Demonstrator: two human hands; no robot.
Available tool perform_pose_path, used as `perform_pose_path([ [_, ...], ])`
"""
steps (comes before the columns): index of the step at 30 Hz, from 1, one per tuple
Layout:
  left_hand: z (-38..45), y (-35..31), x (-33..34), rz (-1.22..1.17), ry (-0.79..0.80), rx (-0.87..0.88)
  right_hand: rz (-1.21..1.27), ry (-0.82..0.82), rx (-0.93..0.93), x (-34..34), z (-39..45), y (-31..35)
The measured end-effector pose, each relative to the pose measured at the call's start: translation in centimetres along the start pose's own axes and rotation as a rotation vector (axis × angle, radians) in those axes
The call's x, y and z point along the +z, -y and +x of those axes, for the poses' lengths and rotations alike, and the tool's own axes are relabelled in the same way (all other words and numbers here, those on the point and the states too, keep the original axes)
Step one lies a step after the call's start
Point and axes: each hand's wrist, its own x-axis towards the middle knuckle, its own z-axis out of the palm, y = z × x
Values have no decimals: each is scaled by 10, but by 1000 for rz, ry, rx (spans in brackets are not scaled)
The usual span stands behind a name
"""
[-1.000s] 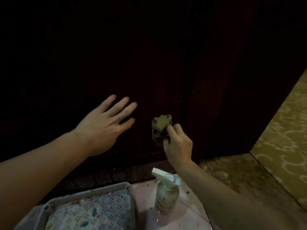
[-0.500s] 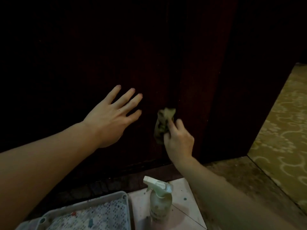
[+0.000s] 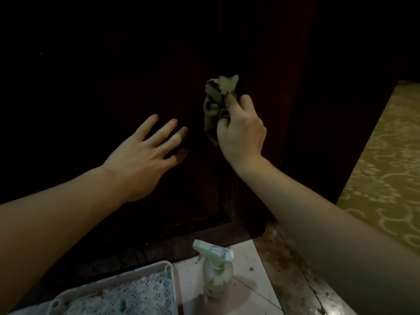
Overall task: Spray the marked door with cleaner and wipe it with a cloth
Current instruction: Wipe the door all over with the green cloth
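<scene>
Wiping step in hand, judging by the spray bottle parked on the floor. Right hand point(image 3: 241, 130) has its fingers curled tight round a crumpled olive-green cloth point(image 3: 216, 105); the wad sticks out above and to the left of the knuckles, against the dark reddish-brown wooden door point(image 3: 113, 76). Can't confirm actual contact, too dark there.

Left hand point(image 3: 145, 160) is lower and to the left of the right, fingers straight and spread, holding nothing. Looks to be bracing flat on the door panel.

White-trigger translucent plastic spray bottle point(image 3: 217, 276) stands upright on the pale tile floor point(image 3: 250, 269), below the right wrist, well apart from both hands. Grey plastic tray point(image 3: 169, 280) with a speckled patterned liner sits just left of the bottle, under the left forearm.

To do the wipe well:
- Open the cloth out flatter; a bunched wad cleans only a narrow strip.
- Overlapping passes with even pressure, along the door edge beside the right hand too.
- Keep the left hand off wet areas, else fingerprints.
- Light is poor; check for streaks at an angle.

Labels: bottle shows faint print, unreadable. No brand or other writing legible anywhere.
</scene>
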Motion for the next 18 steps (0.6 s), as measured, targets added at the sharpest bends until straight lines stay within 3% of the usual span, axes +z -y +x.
perform_pose_path([
  [6, 0, 1, -3, -2, 22, 3, -179, 199, -48, 14, -108, -43],
  [9, 3, 2, -8, -12, 27, 8, -90, 266, 45, 9, -136, -53],
  [15, 14, -3, -20, -41, -18, -23, 137, -152, 188, 1, -31, -9],
  [18, 20, -5, -27, -48, -11, -13, 149, -208, 252, 5, -18, 3],
])
